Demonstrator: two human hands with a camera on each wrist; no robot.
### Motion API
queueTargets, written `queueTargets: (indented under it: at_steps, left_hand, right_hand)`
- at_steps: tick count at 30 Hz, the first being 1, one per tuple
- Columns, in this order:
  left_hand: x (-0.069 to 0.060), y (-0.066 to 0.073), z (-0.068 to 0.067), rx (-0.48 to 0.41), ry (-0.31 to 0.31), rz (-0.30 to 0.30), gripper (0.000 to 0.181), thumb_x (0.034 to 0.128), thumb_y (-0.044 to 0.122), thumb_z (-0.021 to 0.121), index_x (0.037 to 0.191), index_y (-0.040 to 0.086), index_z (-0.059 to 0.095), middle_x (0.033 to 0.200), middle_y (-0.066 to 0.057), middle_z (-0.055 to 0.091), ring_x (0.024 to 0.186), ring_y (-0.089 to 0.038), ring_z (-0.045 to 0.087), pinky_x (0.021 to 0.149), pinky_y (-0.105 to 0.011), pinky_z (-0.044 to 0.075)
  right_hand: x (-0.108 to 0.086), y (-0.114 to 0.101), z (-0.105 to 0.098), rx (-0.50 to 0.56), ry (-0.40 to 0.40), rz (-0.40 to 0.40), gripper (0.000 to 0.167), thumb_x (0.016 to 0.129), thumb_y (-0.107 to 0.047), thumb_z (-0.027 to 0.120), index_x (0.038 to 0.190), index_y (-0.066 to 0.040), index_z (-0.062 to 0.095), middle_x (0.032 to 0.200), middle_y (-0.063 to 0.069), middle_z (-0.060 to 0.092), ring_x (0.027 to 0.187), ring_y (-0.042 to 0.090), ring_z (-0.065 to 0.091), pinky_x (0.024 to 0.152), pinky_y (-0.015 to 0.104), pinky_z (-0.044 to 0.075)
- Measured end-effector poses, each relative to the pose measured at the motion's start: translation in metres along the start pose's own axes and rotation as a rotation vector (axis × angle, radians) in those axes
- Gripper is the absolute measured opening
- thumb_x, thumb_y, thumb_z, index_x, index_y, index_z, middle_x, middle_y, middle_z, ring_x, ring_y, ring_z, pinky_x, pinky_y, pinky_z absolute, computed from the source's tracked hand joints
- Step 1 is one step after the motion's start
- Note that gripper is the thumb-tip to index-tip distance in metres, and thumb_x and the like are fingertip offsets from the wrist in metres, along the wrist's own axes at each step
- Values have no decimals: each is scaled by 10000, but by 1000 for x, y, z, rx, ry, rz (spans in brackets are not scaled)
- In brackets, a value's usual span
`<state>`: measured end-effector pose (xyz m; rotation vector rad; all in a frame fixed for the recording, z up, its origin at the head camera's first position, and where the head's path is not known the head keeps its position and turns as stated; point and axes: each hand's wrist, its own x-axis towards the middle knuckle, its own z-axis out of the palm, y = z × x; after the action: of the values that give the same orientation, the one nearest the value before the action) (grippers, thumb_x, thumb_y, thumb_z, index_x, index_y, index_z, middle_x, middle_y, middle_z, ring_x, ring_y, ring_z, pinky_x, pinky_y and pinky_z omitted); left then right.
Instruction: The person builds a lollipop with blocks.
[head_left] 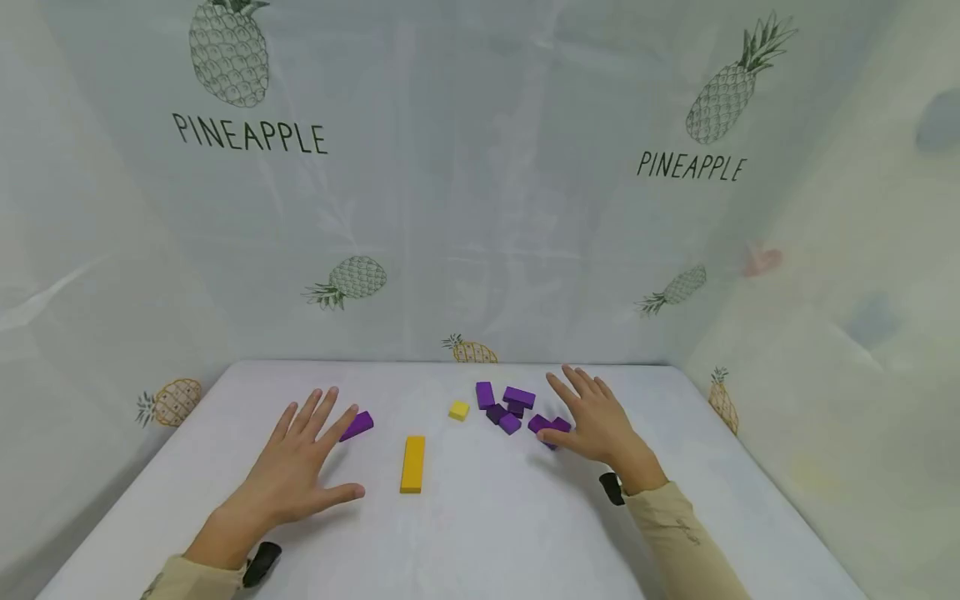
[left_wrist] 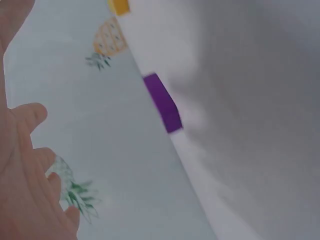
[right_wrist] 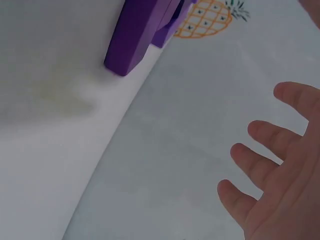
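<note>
Blocks (head_left: 510, 423), purple, low and right of middle | right hand (head_left: 597, 427) near them, fingers spread apart | left hand (head_left: 288, 475), lower left, fingers spread apart, near one purple block (head_left: 357, 426) | orange bar (head_left: 412, 465), yellow block (head_left: 459, 410) between hands | table (head_left: 480, 542) underneath

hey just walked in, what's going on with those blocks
A person's left hand and right hand are spread open above a white table, holding nothing. The left is nearest a lone purple block; the right is beside a group of purple blocks. A long yellow block and a small yellow block lie between the hands.
</note>
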<state>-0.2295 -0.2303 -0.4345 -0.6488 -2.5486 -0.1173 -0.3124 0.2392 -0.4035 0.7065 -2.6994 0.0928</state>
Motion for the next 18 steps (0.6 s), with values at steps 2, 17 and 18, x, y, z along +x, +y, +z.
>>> queueTargets:
  at_steps: [2,17,18]
  left_hand:
    - [2,7,-1,-45,-1,8,1061,715,779,625,1524,152,343,1599,-181,158,1456,-386,110,1166,-546,25]
    - [29,43,4,-273,-153,23,1038,733,674,715,1541,167,306,1608,-123,163,1446,-352,193,1082,-601,294]
    - [30,44,4,-290,-162,20,1033,737,677,709,1540,168,308,1607,-120,170,1443,-352,207,1069,-602,315]
  right_hand:
    - [1,-3,1,11,-1,-14,941,800,-720,597,1528,-181,343,1568,163,269,1421,386,247,1126,599,201]
    - [21,-36,16,128,-60,-55,869,810,-628,670,1510,-202,380,1536,137,342,1364,374,360,1112,547,279]
    - [23,-40,17,142,-68,-56,866,810,-623,674,1507,-197,387,1534,138,344,1357,376,370,1111,543,282]
